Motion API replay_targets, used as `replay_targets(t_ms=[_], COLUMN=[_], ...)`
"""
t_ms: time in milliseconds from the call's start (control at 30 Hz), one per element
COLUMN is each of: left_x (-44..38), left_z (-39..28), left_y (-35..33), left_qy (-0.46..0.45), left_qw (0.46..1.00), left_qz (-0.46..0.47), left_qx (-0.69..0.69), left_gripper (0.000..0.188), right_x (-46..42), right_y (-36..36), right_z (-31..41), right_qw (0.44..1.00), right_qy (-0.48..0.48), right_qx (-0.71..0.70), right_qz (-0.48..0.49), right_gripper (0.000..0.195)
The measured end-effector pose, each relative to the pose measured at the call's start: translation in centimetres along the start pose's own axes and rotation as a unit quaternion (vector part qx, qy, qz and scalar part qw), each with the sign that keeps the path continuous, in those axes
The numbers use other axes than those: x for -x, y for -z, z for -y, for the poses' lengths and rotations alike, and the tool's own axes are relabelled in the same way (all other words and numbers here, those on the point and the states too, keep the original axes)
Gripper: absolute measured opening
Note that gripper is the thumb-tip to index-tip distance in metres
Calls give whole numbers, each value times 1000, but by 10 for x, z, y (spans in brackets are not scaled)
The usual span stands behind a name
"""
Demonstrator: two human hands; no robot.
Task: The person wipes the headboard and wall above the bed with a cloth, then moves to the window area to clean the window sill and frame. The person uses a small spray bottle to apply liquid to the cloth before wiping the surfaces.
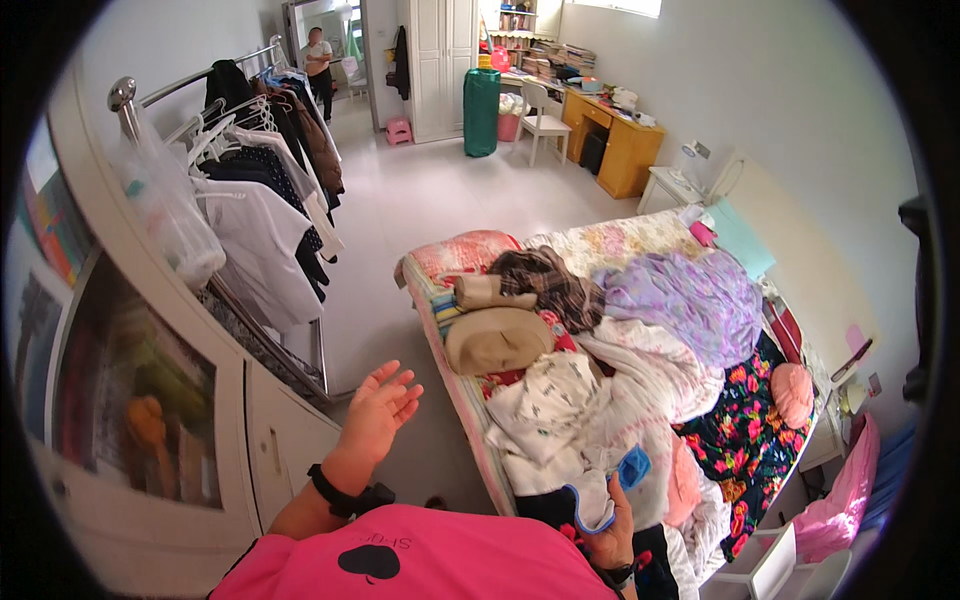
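Observation:
My left hand (386, 405) is raised over the floor beside the bed, with its fingers apart and nothing in it. At the bed's near side, my right hand (616, 529) grips a small white cloth item with blue trim (595, 504). A blue piece of cloth (634, 466) shows just past my right fingertips; I cannot tell whether it belongs to the same item. Beyond it lie a crumpled white printed garment (559, 401) and a pale pink-patterned quilt (637, 375). A tan hat (500, 341) rests near the bed's left edge.
A garment rack (255, 172) and a glass-fronted cabinet (142, 405) stand on the left. More bedding includes a lilac blanket (682, 300) and a black floral cloth (750, 435). Farther off are a green cylinder (481, 112), a wooden desk (634, 154) and a person (319, 64) in a doorway.

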State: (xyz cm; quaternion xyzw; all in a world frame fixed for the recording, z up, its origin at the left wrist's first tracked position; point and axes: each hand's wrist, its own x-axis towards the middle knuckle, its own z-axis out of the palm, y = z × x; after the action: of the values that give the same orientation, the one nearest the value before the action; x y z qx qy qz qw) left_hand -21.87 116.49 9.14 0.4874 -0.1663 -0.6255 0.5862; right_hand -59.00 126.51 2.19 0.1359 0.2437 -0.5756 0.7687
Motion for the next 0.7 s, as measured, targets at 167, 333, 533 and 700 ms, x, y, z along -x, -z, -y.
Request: replay_targets(t_ms=[167,333,533,700], left_x=[-106,-213,-337,-440], left_z=[-75,-129,-210,-284], left_y=[16,23,4,-15], left_qy=[-80,-44,-73,-108], left_qw=[997,998,996,994], left_qz=[-14,-10,-39,-25], left_qx=[14,46,34,20], left_gripper=[45,46,45,47], right_x=[-102,-220,-387,-486], right_y=[-63,-119,-195,-257], right_z=[-17,-29,-36,-47], right_qw=[999,998,999,998], right_qy=[21,40,11,-20], right_qx=[40,39,34,51], right_qz=[-30,-29,-20,-30], right_gripper=[34,33,36,35])
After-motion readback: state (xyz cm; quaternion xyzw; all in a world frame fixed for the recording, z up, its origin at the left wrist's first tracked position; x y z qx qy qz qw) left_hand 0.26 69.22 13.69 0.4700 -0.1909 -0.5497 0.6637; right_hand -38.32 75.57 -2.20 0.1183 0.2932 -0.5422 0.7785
